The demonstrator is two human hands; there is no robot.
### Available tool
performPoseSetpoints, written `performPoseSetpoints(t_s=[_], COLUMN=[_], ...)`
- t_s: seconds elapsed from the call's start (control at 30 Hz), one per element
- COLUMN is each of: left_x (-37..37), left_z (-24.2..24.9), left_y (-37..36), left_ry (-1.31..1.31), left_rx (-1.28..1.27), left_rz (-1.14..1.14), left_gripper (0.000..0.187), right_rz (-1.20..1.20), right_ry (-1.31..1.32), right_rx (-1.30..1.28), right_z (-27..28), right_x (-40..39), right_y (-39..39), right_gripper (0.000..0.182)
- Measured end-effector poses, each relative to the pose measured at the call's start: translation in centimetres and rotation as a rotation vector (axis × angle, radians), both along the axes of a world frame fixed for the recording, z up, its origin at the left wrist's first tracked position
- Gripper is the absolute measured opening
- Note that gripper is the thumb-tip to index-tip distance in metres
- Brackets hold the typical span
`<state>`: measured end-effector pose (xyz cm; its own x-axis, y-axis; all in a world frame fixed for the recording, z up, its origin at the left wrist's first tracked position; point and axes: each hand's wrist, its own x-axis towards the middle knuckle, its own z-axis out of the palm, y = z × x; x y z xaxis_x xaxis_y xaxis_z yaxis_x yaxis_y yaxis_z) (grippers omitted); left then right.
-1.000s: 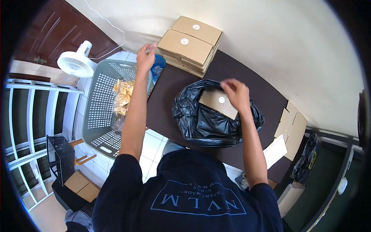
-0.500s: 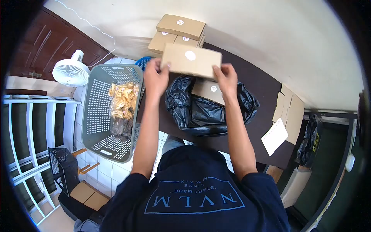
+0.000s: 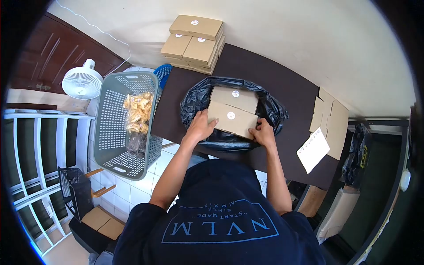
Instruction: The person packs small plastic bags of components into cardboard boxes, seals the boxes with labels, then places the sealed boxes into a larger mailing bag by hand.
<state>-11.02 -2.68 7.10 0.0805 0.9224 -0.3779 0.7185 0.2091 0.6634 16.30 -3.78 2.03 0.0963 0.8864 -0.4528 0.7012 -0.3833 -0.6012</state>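
Note:
Between my two hands is a brown cardboard box point(image 3: 230, 122) with a round white sticker, at the near side of an opened black plastic bag point(image 3: 194, 99). My left hand point(image 3: 201, 126) grips the box's left end, and my right hand point(image 3: 264, 133) holds its right end. Just behind it a second cardboard box point(image 3: 242, 98) lies in the bag, also with a round sticker. The bag's rim surrounds both boxes. How deep the held box sits, and what lies under it, is hidden.
Stickered boxes point(image 3: 196, 27) are stacked at the table's back left. A grey basket point(image 3: 115, 78) with bagged snacks point(image 3: 139, 110) stands left, near a white fan point(image 3: 82, 82). Flat cardboard point(image 3: 336, 128) and a paper sheet point(image 3: 312, 151) lie on the dark table point(image 3: 265, 66) at right.
Both hands have brought the held box down and toward me, from above the bag's far side into its near part. The other box in the bag now shows more fully.

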Motion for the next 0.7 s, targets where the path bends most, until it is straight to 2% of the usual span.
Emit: performPoseSetpoints(t_s=[0.07,0.13,0.2,0.3,0.37,0.67,0.7], left_x=[-0.1,-0.2,-0.2,0.1,0.8,0.2,0.4], left_z=[-1.9,-2.4,-2.9,-2.6,-1.2,-6.0,-5.3], left_y=[0.2,0.4,0.4,0.3,0.2,1.5,1.5], left_ry=[0.034,0.007,-0.020,0.094,0.330,0.221,0.222], left_rx=[0.009,-0.040,-0.088,-0.125,-0.201,-0.082,-0.080], left_rz=[0.030,0.010,-0.012,-0.102,-0.116,-0.138,-0.138], left_gripper=[0.061,0.062,0.063,0.062,0.061,0.069,0.069], right_rz=[-0.004,-0.106,-0.058,0.017,0.044,0.011,0.001], right_ry=[0.025,0.126,0.078,-0.020,-0.069,-0.118,-0.122], right_rx=[0.002,-0.132,-0.118,-0.079,-0.057,0.003,-0.005], right_z=[-0.1,2.3,0.4,-0.4,0.0,-0.5,-0.1], right_x=[-0.2,-1.3,-0.8,-0.6,-1.0,-2.1,-2.2], right_y=[0.0,0.3,0.5,0.3,0.1,0.2,0.3], right_gripper=[0.057,0.058,0.058,0.057,0.056,0.045,0.043])
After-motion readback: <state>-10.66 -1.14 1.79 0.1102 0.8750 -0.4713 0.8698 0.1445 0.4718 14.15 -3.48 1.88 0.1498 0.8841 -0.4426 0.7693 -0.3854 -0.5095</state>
